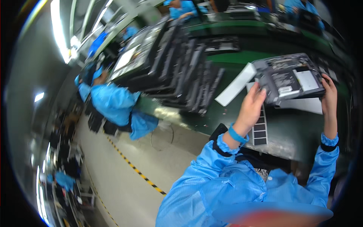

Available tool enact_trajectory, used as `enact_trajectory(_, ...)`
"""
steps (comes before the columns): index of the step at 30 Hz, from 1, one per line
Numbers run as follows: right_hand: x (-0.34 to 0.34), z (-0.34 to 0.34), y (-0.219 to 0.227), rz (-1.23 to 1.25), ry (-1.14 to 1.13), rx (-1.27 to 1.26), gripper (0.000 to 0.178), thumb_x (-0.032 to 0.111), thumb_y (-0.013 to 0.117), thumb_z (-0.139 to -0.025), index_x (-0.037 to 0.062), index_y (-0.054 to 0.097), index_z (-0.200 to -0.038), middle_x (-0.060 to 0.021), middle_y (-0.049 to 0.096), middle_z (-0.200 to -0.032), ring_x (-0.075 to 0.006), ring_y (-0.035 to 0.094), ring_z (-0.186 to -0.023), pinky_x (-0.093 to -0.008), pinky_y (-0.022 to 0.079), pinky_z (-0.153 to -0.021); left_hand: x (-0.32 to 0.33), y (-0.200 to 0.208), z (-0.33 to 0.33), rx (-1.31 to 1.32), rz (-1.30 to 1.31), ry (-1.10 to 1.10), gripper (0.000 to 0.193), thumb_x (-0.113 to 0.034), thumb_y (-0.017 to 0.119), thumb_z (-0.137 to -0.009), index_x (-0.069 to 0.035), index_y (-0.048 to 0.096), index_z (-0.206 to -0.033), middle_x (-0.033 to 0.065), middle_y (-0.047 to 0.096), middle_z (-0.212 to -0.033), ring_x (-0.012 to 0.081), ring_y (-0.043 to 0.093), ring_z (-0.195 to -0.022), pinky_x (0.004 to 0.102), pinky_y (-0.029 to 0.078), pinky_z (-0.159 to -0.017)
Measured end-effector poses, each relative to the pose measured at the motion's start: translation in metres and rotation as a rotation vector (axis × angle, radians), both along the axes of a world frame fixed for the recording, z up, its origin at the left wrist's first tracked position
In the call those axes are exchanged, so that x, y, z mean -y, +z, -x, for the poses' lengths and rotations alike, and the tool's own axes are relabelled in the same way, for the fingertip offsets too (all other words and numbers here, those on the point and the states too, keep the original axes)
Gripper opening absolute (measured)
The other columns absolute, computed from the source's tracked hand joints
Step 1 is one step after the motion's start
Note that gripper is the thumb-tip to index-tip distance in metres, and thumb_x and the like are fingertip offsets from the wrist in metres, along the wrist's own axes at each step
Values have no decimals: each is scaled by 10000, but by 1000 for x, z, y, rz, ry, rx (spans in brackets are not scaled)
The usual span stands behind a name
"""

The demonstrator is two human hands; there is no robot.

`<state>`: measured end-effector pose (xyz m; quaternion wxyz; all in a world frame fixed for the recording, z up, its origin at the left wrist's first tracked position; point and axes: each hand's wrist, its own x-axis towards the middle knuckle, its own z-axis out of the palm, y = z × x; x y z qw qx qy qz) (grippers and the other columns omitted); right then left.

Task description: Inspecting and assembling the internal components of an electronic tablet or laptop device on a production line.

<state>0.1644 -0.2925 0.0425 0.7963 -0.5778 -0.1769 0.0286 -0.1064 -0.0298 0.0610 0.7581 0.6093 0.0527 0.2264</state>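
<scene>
Dark unit (281, 75): right of the stack (166, 60).
Left hand (249, 106): fingers pinching its stack-side edge.
Right hand (330, 94): fingers bent round its opposite edge.
Grip: I'd hold only rims — level, squeezing lightly.

Laptop chassis (270, 81): fine print blurred, illegible; underside hidden. White sheet (304, 106): partly covered by chassis. Label strip (260, 132): partly hidden behind left hand (251, 106). Chassis stack (177, 68): motion-blurred. Cap brim (272, 212): blurred. Far co-worker (183, 9): cut by upper edge.
</scene>
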Motion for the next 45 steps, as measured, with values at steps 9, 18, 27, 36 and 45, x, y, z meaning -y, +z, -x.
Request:
enact_trajectory(9, 116, 184, -59, 481, -633, 257, 125, 74, 481, -993, 7, 527, -1087, -72, 557, -1153, -139, 498, -1101, -269, 352, -996, 82, -43, 23, -135, -281, -8, 582, -4, 575, -897, 67, 322, -1416, 219, 553, -1261, 206, 565, -1126, 327, 469, -924)
enact_trajectory(18, 98, 175, -42, 792, -401, 144, 181, 140, 563, -956, -18, 585, -1042, -139, 695, -941, -100, 580, -790, -262, 467, -764, 58, -39, 15, -323, -985, -3, 366, -107, 662, -838, 15, 588, -1176, 180, 585, -1100, 326, 608, -908, 390, 503, -774)
enact_trajectory(27, 14, 75, 17, 511, 210, 156, 432, 357, 490, -997, -2, 567, -1224, -155, 688, -1051, -172, 687, -859, -266, 534, -770, 7, -9, -76, -159, -1460, -284, 466, -321, 630, -893, 14, 592, -1213, 196, 571, -1275, 392, 497, -1220, 408, 408, -1017)
enact_trajectory(36, -53, 46, 1, 593, 361, 76, 437, 397, 446, -1006, 34, 597, -1197, -119, 695, -932, -138, 671, -765, -234, 518, -683, -20, -60, -107, -268, -1428, -223, 678, -539, 476, -920, -53, 444, -1392, 163, 385, -1477, 405, 251, -1400, 530, 196, -1129)
enact_trajectory(45, -58, 49, -10, 842, 416, 487, 342, 240, 454, -1012, 41, 555, -1271, -124, 632, -1194, -232, 605, -1102, -335, 442, -953, -32, -66, -114, -125, -1197, -216, 530, -447, 432, -973, -40, 559, -1289, 166, 455, -1423, 417, 346, -1343, 493, 262, -1102)
